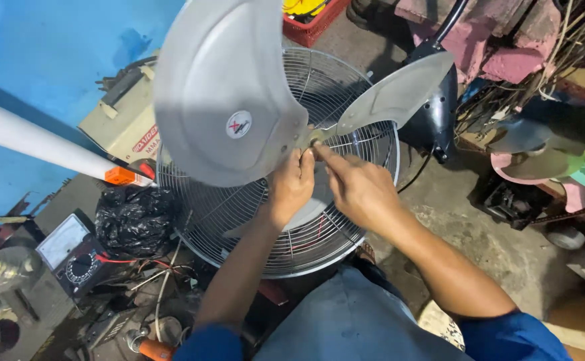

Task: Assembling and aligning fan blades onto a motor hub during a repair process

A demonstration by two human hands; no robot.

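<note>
Big round wire fan guard (285,234) lying flat on cluttered floor, w/ grey metal blade set (232,100) held above it, near the centre; largest blade lifted toward camera and blurred, second blade (396,97) pointing to the right, third mostly hidden under the hands. Black fan motor housing (436,113) standing just behind guard, touching its far rim or very near. Left hand (291,184) closed narrow around the hub (316,137) from below, fingers curled; right hand (359,190) pinching at same hub from the right, thumb and forefinger tips together on a small part, too small to tell if screw or nut. Black plastic bag (132,220) and analog multimeter (72,254) w/ red lead beside guard at left, well apart from hands. Orange-handled tool (155,349) near the knee, at bottom. Risks, as judgement only: blade edges thin and metal, so slip of left grip prob. lets the set tilt and edge scrape the wrist or forearm. Small part at hub could drop thru guard wires into the clutter below, hard to find after. Blade set is unbalanced when held only at hub, heavy big blade on one side, so may swing and bend against guard. Loose wires on floor near guard could catch the foot.
</note>
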